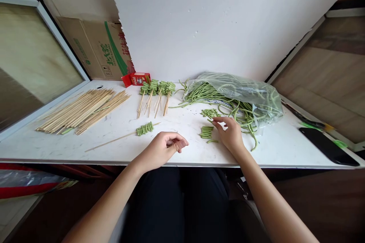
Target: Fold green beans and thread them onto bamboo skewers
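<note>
head view, seated person at a white bench (285,148). the left hand (164,148) rests near the front edge, curled almost closed with thumb against forefinger; whether anything lies inside it cannot be told. the right hand (230,133) lies palm down, fingers narrowly parted, its fingertips (217,120) touching a short green piece at the edge of the cut bean pieces (206,132); whether that piece is gripped cannot be told. these pieces lie stacked just left of the right hand, with a second small heap (210,112) just behind them.

containers: a clear plastic bag (251,89) lies on its side behind the right hand, holding long green beans (205,93) that spill from its mouth to the left and front onto the bench. a red carton (136,79) lies on its side at the back wall, and a printed cardboard box (99,47) leans behind it; the contents of both are hidden.

left of the left hand lies a partly loaded skewer (145,128) carrying a row of bean pieces. finished skewers (156,90) lie in a group near the red carton, and a heap of bare bamboo skewers (82,111) lies at far left. a black phone (327,146) lies flat at far right, well apart from both hands
</note>
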The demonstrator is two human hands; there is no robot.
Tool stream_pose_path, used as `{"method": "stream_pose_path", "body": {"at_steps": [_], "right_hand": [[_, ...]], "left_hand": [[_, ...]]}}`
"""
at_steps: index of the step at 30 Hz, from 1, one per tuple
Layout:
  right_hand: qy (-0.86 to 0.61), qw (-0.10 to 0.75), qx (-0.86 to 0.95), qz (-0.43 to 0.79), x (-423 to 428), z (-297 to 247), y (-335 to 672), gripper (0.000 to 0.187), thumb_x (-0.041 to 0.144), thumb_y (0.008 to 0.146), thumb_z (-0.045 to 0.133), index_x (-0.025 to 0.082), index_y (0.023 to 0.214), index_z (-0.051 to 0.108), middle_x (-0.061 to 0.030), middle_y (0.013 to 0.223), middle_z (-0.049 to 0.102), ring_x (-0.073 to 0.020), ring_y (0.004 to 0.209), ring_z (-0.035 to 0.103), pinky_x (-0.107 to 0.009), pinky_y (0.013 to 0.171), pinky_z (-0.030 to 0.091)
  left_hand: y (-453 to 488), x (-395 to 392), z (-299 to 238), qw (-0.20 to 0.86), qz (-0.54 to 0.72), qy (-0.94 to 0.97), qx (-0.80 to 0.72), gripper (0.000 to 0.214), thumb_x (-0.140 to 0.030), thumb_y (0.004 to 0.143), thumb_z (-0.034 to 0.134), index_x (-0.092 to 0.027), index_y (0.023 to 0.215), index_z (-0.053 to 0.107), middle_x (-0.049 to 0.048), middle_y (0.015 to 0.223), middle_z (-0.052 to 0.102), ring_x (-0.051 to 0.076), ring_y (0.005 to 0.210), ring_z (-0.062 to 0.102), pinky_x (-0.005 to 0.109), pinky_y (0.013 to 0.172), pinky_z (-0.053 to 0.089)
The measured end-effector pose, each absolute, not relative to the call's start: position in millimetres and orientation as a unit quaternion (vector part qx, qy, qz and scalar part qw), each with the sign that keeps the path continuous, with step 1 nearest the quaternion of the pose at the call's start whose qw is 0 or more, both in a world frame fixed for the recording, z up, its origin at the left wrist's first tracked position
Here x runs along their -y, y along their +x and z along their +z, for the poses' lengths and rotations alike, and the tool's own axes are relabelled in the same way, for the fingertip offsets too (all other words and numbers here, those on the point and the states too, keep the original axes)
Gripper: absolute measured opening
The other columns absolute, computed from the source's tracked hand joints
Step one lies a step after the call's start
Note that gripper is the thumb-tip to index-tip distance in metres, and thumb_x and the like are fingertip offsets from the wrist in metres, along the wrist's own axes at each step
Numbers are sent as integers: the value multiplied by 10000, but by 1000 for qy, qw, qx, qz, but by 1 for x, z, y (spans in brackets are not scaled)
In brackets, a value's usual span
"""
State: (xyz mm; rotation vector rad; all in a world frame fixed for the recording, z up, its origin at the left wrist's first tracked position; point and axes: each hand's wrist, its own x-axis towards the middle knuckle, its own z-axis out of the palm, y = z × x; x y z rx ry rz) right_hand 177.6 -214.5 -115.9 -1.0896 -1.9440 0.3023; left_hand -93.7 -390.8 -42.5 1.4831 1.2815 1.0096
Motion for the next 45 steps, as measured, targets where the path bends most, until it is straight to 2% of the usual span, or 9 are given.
{"method": "stream_pose_path", "body": {"at_steps": [7, 13, 18, 22, 28, 34, 37, 42, 45], "right_hand": [[-422, 367, 810, 174, 216, -120, 177, 282, 256, 976, 563, 185, 1093, 809, -108, 1026, 810, -263, 968, 718, -417, 905, 551], [-422, 371, 797, 221, 224, -110, 174, 315, 270, 1012, 525, 172, 1164, 783, -108, 1024, 812, -253, 1003, 702, -394, 887, 538], [-365, 420, 781, 284, 245, -81, 162, 294, 410, 1004, 645, 186, 1125, 790, -110, 1093, 802, -239, 1029, 704, -346, 813, 533], [-229, 379, 802, 401, 277, -56, 143, 407, 491, 920, 791, 193, 1197, 771, -105, 1107, 790, -208, 956, 713, -322, 785, 535], [-188, 353, 843, 360, 299, -51, 127, 263, 471, 970, 744, 223, 1024, 813, -74, 922, 780, -197, 859, 674, -330, 747, 518], [-204, 391, 837, 325, 294, -47, 132, 215, 432, 973, 751, 224, 1008, 795, -72, 916, 763, -210, 881, 653, -336, 749, 519], [-185, 376, 847, 326, 298, -42, 132, 209, 429, 963, 763, 228, 1009, 794, -67, 916, 764, -214, 893, 648, -348, 777, 521], [-184, 380, 840, 340, 309, -37, 127, 200, 419, 988, 728, 226, 961, 772, -66, 884, 745, -221, 878, 632, -364, 793, 512], [-177, 383, 830, 365, 313, -37, 125, 199, 385, 1012, 694, 219, 920, 755, -63, 855, 729, -218, 873, 624, -372, 832, 500]], "left_hand": [[-91, 391, -49, 442, 406, 606, -522, 406, -482, 1000, 660, -147, 1181, 798, 97, 985, 734, 140, 738, 599, 267, 690, 508], [-91, 391, -54, 407, 422, 623, -519, 424, -413, 1028, 613, -213, 1389, 713, 95, 1142, 657, 166, 898, 645, 314, 825, 582], [-90, 389, -57, 439, 465, 573, -513, 540, -379, 984, 688, -249, 1499, 590, 41, 1098, 576, 160, 883, 700, 377, 899, 613], [-88, 388, -60, 484, 474, 536, -504, 691, -348, 929, 774, -250, 1538, 464, 20, 1072, 587, 177, 854, 749, 408, 903, 611], [-84, 389, -57, 507, 462, 536, -493, 692, -392, 885, 826, -209, 1473, 510, 56, 1067, 683, 204, 876, 767, 422, 924, 615], [-86, 390, -54, 446, 407, 593, -533, 362, -496, 954, 727, -148, 1046, 765, 56, 834, 745, 175, 740, 702, 324, 771, 580], [-83, 393, -48, 412, 404, 606, -548, 330, -482, 970, 709, -172, 1050, 783, 48, 870, 760, 144, 681, 647, 281, 678, 530], [-75, 403, -31, 333, 407, 646, -553, 250, -420, 998, 684, -199, 1031, 797, 63, 984, 778, 194, 889, 697, 276, 768, 520], [-73, 408, -25, 281, 390, 687, -545, 219, -368, 1014, 665, -194, 994, 796, 63, 930, 757, 180, 831, 660, 273, 724, 484]]}}
